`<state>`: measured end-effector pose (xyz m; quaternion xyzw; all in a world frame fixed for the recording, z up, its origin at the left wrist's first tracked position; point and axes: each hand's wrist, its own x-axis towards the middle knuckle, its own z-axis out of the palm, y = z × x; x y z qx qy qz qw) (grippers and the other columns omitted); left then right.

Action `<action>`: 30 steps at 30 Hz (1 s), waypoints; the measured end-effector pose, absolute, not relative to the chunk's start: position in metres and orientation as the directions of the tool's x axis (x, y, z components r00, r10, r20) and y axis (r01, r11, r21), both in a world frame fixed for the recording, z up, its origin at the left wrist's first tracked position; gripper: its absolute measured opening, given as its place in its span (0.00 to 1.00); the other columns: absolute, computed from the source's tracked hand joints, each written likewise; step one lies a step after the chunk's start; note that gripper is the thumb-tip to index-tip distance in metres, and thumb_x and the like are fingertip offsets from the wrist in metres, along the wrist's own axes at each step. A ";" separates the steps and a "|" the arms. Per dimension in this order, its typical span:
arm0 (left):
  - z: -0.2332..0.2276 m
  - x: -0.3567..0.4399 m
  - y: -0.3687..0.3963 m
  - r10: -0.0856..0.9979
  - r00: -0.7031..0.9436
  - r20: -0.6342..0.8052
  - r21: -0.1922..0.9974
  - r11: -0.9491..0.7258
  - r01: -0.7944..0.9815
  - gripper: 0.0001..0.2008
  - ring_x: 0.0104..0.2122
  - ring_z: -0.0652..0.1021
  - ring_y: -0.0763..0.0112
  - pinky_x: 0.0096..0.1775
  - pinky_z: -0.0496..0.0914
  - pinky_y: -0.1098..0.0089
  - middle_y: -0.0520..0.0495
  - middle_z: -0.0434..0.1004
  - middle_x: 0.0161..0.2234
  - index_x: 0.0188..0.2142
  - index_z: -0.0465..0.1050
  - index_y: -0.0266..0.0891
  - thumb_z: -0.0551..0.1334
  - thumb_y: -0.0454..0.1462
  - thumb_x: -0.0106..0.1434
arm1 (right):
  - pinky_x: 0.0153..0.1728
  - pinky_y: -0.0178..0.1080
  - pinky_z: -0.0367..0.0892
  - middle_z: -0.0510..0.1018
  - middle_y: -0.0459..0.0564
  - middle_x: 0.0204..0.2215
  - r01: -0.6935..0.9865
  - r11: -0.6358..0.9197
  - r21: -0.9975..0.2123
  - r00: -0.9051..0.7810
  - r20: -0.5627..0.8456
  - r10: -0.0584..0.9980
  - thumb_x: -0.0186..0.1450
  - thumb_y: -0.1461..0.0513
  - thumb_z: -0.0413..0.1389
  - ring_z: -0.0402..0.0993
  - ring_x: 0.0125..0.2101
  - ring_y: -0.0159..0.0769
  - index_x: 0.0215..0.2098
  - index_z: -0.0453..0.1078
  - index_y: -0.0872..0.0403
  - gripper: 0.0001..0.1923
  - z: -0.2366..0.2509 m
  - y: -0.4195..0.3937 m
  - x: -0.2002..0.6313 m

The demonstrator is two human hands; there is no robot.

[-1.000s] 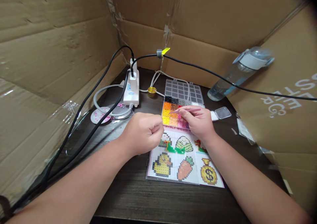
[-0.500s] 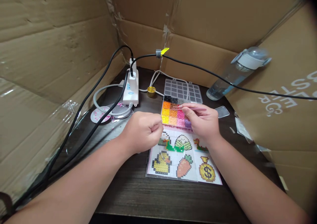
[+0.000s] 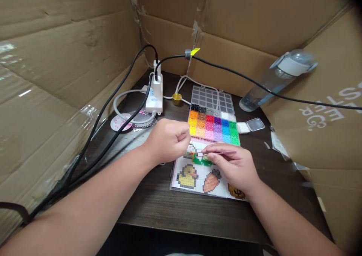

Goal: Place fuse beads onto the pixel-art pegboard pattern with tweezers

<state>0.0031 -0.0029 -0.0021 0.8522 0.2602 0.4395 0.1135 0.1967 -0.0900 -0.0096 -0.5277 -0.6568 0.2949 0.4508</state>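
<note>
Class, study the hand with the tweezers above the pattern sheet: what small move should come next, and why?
Probably lower the tweezers tip onto the green patch of the pattern sheet. The right hand holds them just over it, away from the bead box, while the left hand rests fisted at the sheet's edge.

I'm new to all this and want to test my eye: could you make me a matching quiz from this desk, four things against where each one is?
Things:
1. tweezers
2. bead box
3. water bottle
4. gold cap

Places:
A. leaning against the cardboard at the far right
B. beside the white power strip
C. in the right hand, tips over the pattern sheet
D. open, just beyond the pattern sheet

Pairs: 1-C, 2-D, 3-A, 4-B
</note>
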 end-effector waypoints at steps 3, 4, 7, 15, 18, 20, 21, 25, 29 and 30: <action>-0.001 0.003 -0.003 0.536 0.478 0.696 0.413 -0.843 0.343 0.18 0.18 0.50 0.84 0.21 0.47 0.76 0.59 0.43 0.16 0.18 0.45 0.37 0.57 0.22 0.48 | 0.35 0.40 0.76 0.82 0.49 0.31 0.372 0.277 -0.886 -0.093 0.261 0.961 0.61 0.64 0.60 0.79 0.33 0.37 0.33 0.79 0.51 0.05 -0.017 -0.087 0.198; 0.000 0.003 -0.003 0.533 0.478 0.698 0.410 -0.845 0.344 0.18 0.18 0.50 0.84 0.21 0.47 0.76 0.59 0.43 0.16 0.18 0.45 0.37 0.57 0.22 0.48 | 0.35 0.40 0.75 0.82 0.49 0.31 0.354 0.278 -0.893 -0.113 0.255 0.960 0.61 0.65 0.60 0.79 0.33 0.37 0.33 0.79 0.51 0.05 -0.019 -0.086 0.200; 0.000 0.003 -0.003 0.530 0.480 0.699 0.403 -0.846 0.348 0.19 0.18 0.49 0.84 0.21 0.46 0.76 0.59 0.43 0.17 0.18 0.45 0.37 0.57 0.22 0.48 | 0.35 0.38 0.74 0.82 0.49 0.32 0.314 0.274 -0.909 -0.164 0.232 0.959 0.61 0.65 0.60 0.78 0.33 0.35 0.34 0.79 0.51 0.05 -0.023 -0.083 0.204; -0.001 0.004 -0.003 0.539 0.491 0.685 0.407 -0.841 0.356 0.18 0.18 0.50 0.84 0.21 0.47 0.76 0.59 0.43 0.16 0.18 0.45 0.37 0.57 0.23 0.48 | 0.34 0.37 0.74 0.83 0.49 0.31 0.308 0.231 -0.923 -0.152 0.191 0.970 0.62 0.64 0.60 0.79 0.32 0.35 0.33 0.79 0.51 0.05 -0.023 -0.083 0.205; 0.000 0.004 -0.003 0.550 0.497 0.672 0.413 -0.834 0.366 0.18 0.18 0.49 0.83 0.21 0.47 0.75 0.59 0.43 0.16 0.18 0.45 0.38 0.56 0.23 0.48 | 0.34 0.38 0.74 0.83 0.49 0.30 0.309 0.202 -0.929 -0.135 0.167 0.977 0.62 0.63 0.60 0.79 0.32 0.36 0.33 0.79 0.51 0.05 -0.022 -0.084 0.204; 0.001 0.004 -0.004 0.554 0.497 0.667 0.412 -0.831 0.373 0.18 0.18 0.49 0.83 0.21 0.46 0.74 0.59 0.42 0.16 0.18 0.45 0.38 0.56 0.23 0.48 | 0.34 0.38 0.74 0.83 0.49 0.31 0.310 0.188 -0.932 -0.132 0.154 0.979 0.62 0.63 0.60 0.80 0.32 0.36 0.33 0.79 0.51 0.05 -0.021 -0.084 0.204; 0.001 0.005 -0.004 0.556 0.498 0.666 0.413 -0.830 0.375 0.18 0.18 0.49 0.82 0.21 0.46 0.74 0.59 0.42 0.17 0.18 0.44 0.38 0.56 0.23 0.48 | 0.34 0.39 0.75 0.83 0.50 0.31 0.309 0.186 -0.933 -0.131 0.152 0.980 0.62 0.63 0.60 0.80 0.32 0.36 0.33 0.79 0.52 0.05 -0.021 -0.084 0.204; 0.001 0.005 -0.004 0.557 0.496 0.666 0.415 -0.829 0.374 0.18 0.18 0.49 0.82 0.20 0.47 0.74 0.58 0.42 0.16 0.18 0.44 0.38 0.56 0.23 0.48 | 0.33 0.39 0.75 0.83 0.50 0.30 0.310 0.192 -0.931 -0.121 0.162 0.979 0.61 0.63 0.60 0.79 0.31 0.37 0.33 0.79 0.52 0.05 -0.022 -0.084 0.204; 0.001 0.005 -0.004 0.556 0.496 0.667 0.415 -0.830 0.372 0.18 0.18 0.49 0.82 0.20 0.47 0.74 0.58 0.42 0.16 0.18 0.44 0.38 0.56 0.23 0.48 | 0.33 0.38 0.75 0.83 0.49 0.29 0.301 0.201 -0.932 -0.126 0.170 0.977 0.61 0.63 0.60 0.79 0.31 0.36 0.32 0.80 0.51 0.05 -0.021 -0.084 0.203; 0.001 0.005 -0.004 0.555 0.495 0.668 0.415 -0.831 0.371 0.18 0.18 0.49 0.83 0.20 0.47 0.74 0.58 0.42 0.17 0.18 0.44 0.38 0.56 0.23 0.48 | 0.33 0.37 0.75 0.83 0.49 0.29 0.299 0.202 -0.933 -0.128 0.171 0.977 0.61 0.64 0.60 0.79 0.30 0.35 0.32 0.80 0.51 0.05 -0.020 -0.084 0.203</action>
